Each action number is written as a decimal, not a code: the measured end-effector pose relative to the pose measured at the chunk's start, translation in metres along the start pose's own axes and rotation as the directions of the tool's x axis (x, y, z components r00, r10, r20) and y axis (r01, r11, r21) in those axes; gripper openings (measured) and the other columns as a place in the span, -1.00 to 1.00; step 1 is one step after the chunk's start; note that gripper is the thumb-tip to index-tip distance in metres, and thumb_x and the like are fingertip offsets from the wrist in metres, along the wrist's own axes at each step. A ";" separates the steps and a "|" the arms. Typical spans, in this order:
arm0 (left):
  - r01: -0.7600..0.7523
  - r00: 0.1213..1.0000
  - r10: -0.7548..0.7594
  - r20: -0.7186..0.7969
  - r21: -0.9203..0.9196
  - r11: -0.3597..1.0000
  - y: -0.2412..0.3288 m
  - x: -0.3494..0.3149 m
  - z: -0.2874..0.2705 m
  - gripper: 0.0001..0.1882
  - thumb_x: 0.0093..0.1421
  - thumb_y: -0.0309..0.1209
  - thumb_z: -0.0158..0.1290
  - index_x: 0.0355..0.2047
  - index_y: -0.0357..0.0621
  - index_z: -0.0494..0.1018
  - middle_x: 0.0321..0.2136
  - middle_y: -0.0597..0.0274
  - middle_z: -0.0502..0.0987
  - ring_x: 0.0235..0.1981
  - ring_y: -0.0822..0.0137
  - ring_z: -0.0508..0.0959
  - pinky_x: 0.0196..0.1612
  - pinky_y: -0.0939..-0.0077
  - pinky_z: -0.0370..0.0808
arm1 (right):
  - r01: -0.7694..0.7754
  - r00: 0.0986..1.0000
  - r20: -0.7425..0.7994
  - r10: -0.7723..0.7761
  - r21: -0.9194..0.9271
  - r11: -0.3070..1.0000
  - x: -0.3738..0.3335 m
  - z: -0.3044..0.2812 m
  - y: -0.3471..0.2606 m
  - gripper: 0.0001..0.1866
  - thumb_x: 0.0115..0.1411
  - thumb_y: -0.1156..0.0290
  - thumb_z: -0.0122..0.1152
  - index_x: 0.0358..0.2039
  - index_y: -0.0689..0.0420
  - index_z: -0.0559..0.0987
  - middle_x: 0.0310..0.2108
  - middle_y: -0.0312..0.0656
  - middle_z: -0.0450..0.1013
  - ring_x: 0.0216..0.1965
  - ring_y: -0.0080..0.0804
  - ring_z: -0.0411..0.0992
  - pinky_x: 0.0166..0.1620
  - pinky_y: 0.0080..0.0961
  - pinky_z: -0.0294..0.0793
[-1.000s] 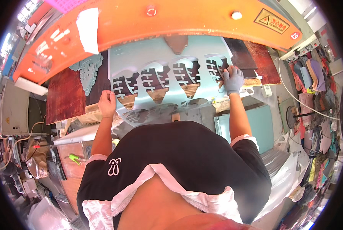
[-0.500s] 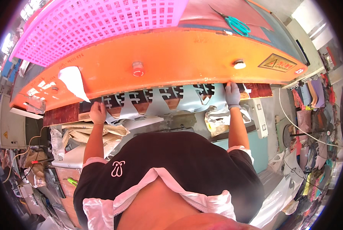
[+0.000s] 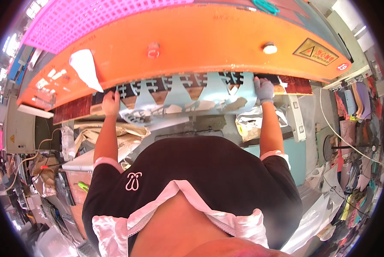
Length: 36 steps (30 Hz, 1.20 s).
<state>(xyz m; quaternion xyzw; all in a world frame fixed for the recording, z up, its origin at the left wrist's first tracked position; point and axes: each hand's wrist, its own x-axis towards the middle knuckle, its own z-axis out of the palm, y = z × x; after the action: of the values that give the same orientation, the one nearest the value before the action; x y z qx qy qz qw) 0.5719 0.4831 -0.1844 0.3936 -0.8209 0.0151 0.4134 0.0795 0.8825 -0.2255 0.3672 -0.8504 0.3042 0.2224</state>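
Note:
A pale blue sheet (image 3: pixel 179 96) with rows of cut-out shapes spans the space between my hands, over a black cutting pad (image 3: pixel 161 82) under the orange machine's front edge. Its near edge hangs down over the front, bent and full of holes. My bare left hand (image 3: pixel 110 104) is closed at the sheet's left end. At its right end, my right hand (image 3: pixel 265 89), in a grey glove, has its fingers curled by the sheet's corner. The fingertips of both hands are partly hidden. Dark cut shapes show through the sheet along the machine's lip.
The orange machine beam (image 3: pixel 213 43) carries a red button (image 3: pixel 153 50) and a white-topped button (image 3: pixel 269 48). A pink basket (image 3: pixel 102 21) and teal-handled scissors (image 3: pixel 265 6) lie on top. Brown paper (image 3: pixel 110 135) sits below left; a plastic-wrapped bundle (image 3: pixel 254 124) is below right.
The view has shifted, so the machine sits higher in the picture. More of the blue sheet shows out past the machine's edge, hanging lower. Both hands remain at its ends.

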 end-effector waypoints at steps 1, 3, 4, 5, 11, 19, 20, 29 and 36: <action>-0.012 1.000 0.012 0.003 -0.004 1.000 0.001 0.001 0.000 -0.57 0.15 -0.12 -0.05 -0.66 -0.22 0.31 -0.62 -0.01 0.42 -0.50 -0.07 0.44 -0.44 0.09 0.33 | 0.009 1.000 0.006 -0.010 0.018 1.000 0.001 0.000 0.001 -0.53 0.16 0.06 -0.13 -0.56 0.17 0.59 -0.47 0.06 0.47 -0.35 0.02 0.44 -0.18 -0.09 0.38; 0.021 0.999 -0.019 0.038 -0.066 0.998 0.002 -0.001 -0.003 -0.55 0.15 -0.11 -0.03 -0.66 -0.26 0.32 -0.63 -0.03 0.42 -0.49 -0.07 0.42 -0.42 0.09 0.33 | -0.109 0.986 0.125 0.107 0.011 0.994 0.000 -0.004 0.000 -0.49 0.15 0.03 -0.15 -0.52 0.20 0.60 -0.38 0.08 0.48 -0.30 0.03 0.45 -0.17 -0.12 0.40; 0.048 0.997 -0.044 0.061 -0.060 0.997 0.003 -0.005 -0.004 -0.56 0.15 -0.12 -0.03 -0.66 -0.25 0.32 -0.63 -0.03 0.42 -0.49 -0.06 0.42 -0.41 0.09 0.33 | -0.137 0.983 0.129 0.134 0.010 0.991 -0.003 -0.005 -0.001 -0.49 0.14 0.02 -0.14 -0.52 0.18 0.61 -0.39 0.08 0.48 -0.30 0.03 0.45 -0.17 -0.13 0.40; 0.085 0.994 -0.082 0.076 -0.042 0.996 0.004 -0.010 -0.006 -0.57 0.15 -0.12 -0.03 -0.67 -0.24 0.31 -0.63 -0.03 0.41 -0.49 -0.05 0.42 -0.40 0.09 0.34 | -0.146 0.982 0.126 0.142 0.028 0.989 -0.008 -0.008 -0.002 -0.50 0.13 0.01 -0.13 -0.52 0.17 0.61 -0.39 0.08 0.48 -0.31 0.03 0.45 -0.17 -0.14 0.40; 0.021 1.000 -0.021 0.005 0.002 1.000 0.008 -0.082 -0.039 -0.60 0.14 -0.14 -0.02 -0.68 -0.18 0.30 -0.62 0.05 0.40 -0.47 0.01 0.42 -0.41 0.09 0.33 | -0.184 0.983 0.015 0.184 0.065 0.981 -0.083 -0.033 -0.001 -0.55 0.09 0.01 -0.05 -0.55 0.12 0.63 -0.51 0.03 0.49 -0.37 0.03 0.46 -0.20 -0.16 0.42; -0.038 0.998 0.036 -0.054 -0.038 0.999 0.020 -0.226 -0.125 -0.67 0.12 -0.26 0.00 -0.70 -0.14 0.27 -0.66 0.15 0.36 -0.55 0.09 0.38 -0.48 0.16 0.31 | -0.409 0.903 -0.075 0.423 0.156 0.899 -0.227 -0.096 -0.006 -0.57 0.07 0.04 0.04 -0.53 0.18 0.61 -0.49 -0.01 0.49 -0.40 -0.05 0.47 -0.31 -0.23 0.38; -0.053 0.998 0.052 -0.046 -0.032 0.998 0.023 -0.243 -0.134 -0.70 0.11 -0.30 0.00 -0.70 -0.14 0.27 -0.67 0.15 0.35 -0.57 0.09 0.37 -0.50 0.18 0.30 | -0.414 0.904 -0.073 0.422 0.097 0.905 -0.244 -0.104 -0.005 -0.58 0.07 0.05 0.04 -0.54 0.18 0.60 -0.51 -0.02 0.48 -0.41 -0.06 0.46 -0.32 -0.23 0.38; -0.180 0.984 0.180 -0.010 -0.095 0.979 0.022 -0.367 -0.229 -0.76 0.04 -0.46 0.01 -0.70 -0.15 0.21 -0.67 0.13 0.27 -0.57 0.05 0.32 -0.53 0.18 0.25 | -0.406 0.913 -0.043 0.405 -0.015 0.914 -0.386 -0.169 -0.012 -0.62 0.13 0.10 0.03 -0.47 0.19 0.59 -0.49 -0.07 0.46 -0.38 -0.15 0.44 -0.30 -0.30 0.36; -0.072 0.993 0.084 0.087 -0.134 0.988 0.027 -0.392 -0.245 -0.75 0.07 -0.40 0.04 -0.69 -0.12 0.27 -0.66 0.18 0.33 -0.57 0.10 0.36 -0.53 0.20 0.27 | -0.397 0.912 0.006 0.410 0.266 0.878 -0.331 -0.180 -0.064 -0.42 0.07 0.05 0.15 -0.04 0.25 0.42 -0.07 0.01 0.37 -0.02 -0.16 0.33 0.04 -0.34 0.28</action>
<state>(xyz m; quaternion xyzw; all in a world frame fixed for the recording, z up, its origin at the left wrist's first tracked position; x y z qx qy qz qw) 0.8539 0.8361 -0.2857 0.3337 -0.8532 -0.0407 0.3987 0.3652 1.1323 -0.2733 0.2002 -0.8546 0.4625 0.1251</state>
